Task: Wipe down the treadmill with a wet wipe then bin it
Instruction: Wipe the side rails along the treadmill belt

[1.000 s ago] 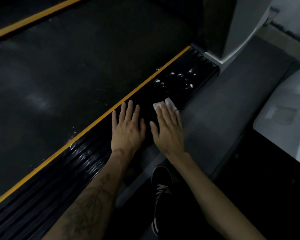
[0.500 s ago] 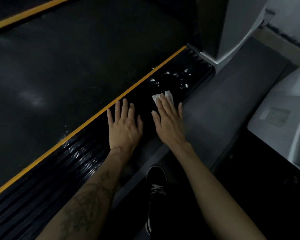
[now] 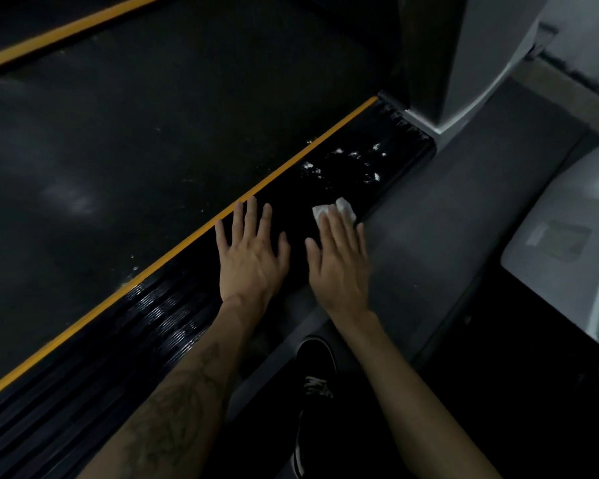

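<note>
The treadmill's dark belt [image 3: 135, 150] fills the left of the view, edged by a yellow stripe [image 3: 291, 167]. Beside it runs the black ribbed side rail [image 3: 159, 316]. My right hand [image 3: 339, 261] lies flat on the rail with straight fingers and presses a white wet wipe [image 3: 336, 209], whose corners stick out past the fingertips. My left hand [image 3: 251, 257] rests flat on the rail just to the left, fingers spread, holding nothing. White wet patches [image 3: 346, 164] shine on the rail ahead of the wipe.
A grey upright post [image 3: 471, 63] stands at the rail's far end. Grey floor [image 3: 446, 219] runs along the right of the rail. A light grey machine base [image 3: 567, 254] sits at the right. My black shoe [image 3: 315, 392] stands below my right hand.
Both hands stay flat on the rail, with the wipe still under my right fingers. The view has shifted slightly; the hands keep about the same place on the rail.
</note>
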Available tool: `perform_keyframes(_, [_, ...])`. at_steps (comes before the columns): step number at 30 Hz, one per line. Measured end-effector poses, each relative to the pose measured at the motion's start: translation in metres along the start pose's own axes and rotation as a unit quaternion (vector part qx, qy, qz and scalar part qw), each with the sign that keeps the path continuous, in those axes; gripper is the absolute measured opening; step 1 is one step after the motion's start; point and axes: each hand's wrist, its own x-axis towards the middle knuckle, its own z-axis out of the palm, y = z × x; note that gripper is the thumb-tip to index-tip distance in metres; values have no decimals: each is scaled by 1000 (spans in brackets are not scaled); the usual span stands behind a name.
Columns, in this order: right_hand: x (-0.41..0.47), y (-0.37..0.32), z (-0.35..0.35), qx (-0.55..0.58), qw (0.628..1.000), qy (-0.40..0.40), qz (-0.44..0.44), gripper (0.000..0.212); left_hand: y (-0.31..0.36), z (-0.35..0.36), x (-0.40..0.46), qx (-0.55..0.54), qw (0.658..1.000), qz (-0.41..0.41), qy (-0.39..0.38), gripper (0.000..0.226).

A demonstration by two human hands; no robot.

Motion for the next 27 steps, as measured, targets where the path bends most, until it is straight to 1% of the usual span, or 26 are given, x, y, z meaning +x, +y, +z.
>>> perform_keyframes(1, [0, -4, 2, 9, 1000, -1, -11, 61, 0, 0, 1, 2, 1000, 2, -2, 71])
perform_keyframes(3, [12, -2, 2, 5, 999, -32, -33, 63, 1, 1, 1, 2, 1000, 3, -2, 70])
perform_keyframes(6, [33, 17, -1, -32, 997, -63, -21, 65, 4, 2, 2, -7, 1000, -4, 3, 68])
perform_keyframes(7, [34, 22, -2, -39, 997, -63, -10, 66, 4, 2, 4, -7, 1000, -6, 2, 68])
perform_keyframes(9, [26, 20, -3, -34, 999, -38, 9, 66, 4, 2, 4, -4, 1000, -6, 2, 69])
perform_keyframes(12, [5, 7, 2, 11, 1000, 2, -16, 62, 4, 3, 4, -1, 1000, -3, 2, 67])
perform_keyframes(14, [5, 9, 2, 14, 999, -9, -42, 61, 4, 4, 5, 3, 1000, 1, 3, 66])
perform_keyframes(16, [19, 22, 0, -6, 998, -37, -44, 62, 3, 4, 5, 5, 1000, 2, 8, 67])
perform_keyframes(18, [28, 29, -3, -27, 999, -43, -13, 62, 1, 6, 6, 8, 1000, 3, 13, 66])
perform_keyframes(21, [13, 18, -4, -20, 999, -13, 30, 61, 0, 7, 7, 4, 1000, 4, 13, 64])
perform_keyframes(24, [8, 8, -3, 1, 1000, -28, 7, 64, 1, 8, 7, 5, 1000, 3, 14, 64])
perform_keyframes(27, [38, 22, -4, -25, 997, -67, -19, 67, 2, 7, 8, -6, 1000, 3, 16, 64])
